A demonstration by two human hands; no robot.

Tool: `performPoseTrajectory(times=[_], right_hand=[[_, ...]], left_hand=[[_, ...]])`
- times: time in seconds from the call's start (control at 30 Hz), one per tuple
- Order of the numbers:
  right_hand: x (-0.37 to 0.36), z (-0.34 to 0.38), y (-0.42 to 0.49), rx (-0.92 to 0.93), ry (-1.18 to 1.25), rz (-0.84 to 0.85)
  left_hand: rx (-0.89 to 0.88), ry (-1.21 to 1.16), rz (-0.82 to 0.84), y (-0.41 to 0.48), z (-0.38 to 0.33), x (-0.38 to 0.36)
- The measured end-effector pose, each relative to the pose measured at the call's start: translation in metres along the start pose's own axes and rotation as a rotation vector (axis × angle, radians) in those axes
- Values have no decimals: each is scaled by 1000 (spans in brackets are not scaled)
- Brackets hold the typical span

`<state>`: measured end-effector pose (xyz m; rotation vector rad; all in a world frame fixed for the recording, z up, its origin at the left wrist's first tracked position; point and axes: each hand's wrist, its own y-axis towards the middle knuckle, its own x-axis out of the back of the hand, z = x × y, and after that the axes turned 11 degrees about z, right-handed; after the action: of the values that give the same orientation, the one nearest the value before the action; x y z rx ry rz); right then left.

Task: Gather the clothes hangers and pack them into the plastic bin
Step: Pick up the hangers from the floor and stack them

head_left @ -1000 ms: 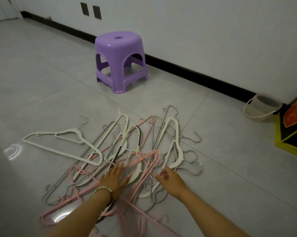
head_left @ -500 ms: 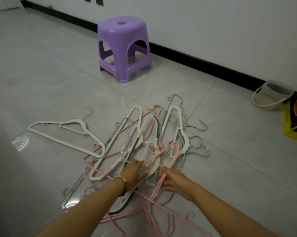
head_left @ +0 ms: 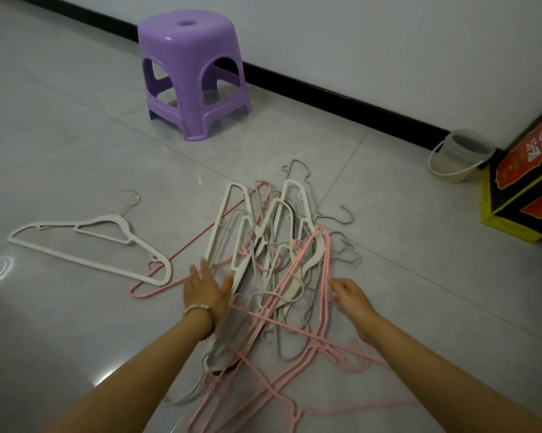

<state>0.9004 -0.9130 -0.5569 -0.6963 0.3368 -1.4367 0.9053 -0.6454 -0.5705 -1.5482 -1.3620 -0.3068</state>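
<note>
- A box [head_left: 525, 195] is sitting at your far right on the floor [head_left: 76, 135], showing a red label with Chinese characters too blurred to read.
- A pail [head_left: 460, 157] is standing just beside the box against the wall; you cannot tell what is in it, and no hangers are showing inside.
- The hangers [head_left: 282, 260] are lying in a tangled heap on the floor in front of you, white, pink and grey together.
- One white hanger [head_left: 85, 245] is lying apart, to the heap's left.
- Your left hand [head_left: 207, 292] is pressing flat against the heap's left edge, its grip spread wide and holding nothing.
- Your right hand [head_left: 350, 295] is touching the heap's right edge by a pink hanger [head_left: 322, 276], fingers loosely curled; whether that grip is holding anything, you cannot tell.
- A purple stool [head_left: 194, 76] is standing beyond the heap.
</note>
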Motion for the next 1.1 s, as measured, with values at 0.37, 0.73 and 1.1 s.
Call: performPoseTrajectory(times=[0.37, 0.73, 1.1], right_hand=[[-9, -32, -47, -161, 12, 143], [34, -107, -109, -611, 207, 399], [63, -58, -95, 33, 191, -194]], left_hand=[[-303, -20, 100, -9, 4, -15], [-772, 762, 411, -31, -65, -64], [-603, -348, 353, -37, -114, -65]])
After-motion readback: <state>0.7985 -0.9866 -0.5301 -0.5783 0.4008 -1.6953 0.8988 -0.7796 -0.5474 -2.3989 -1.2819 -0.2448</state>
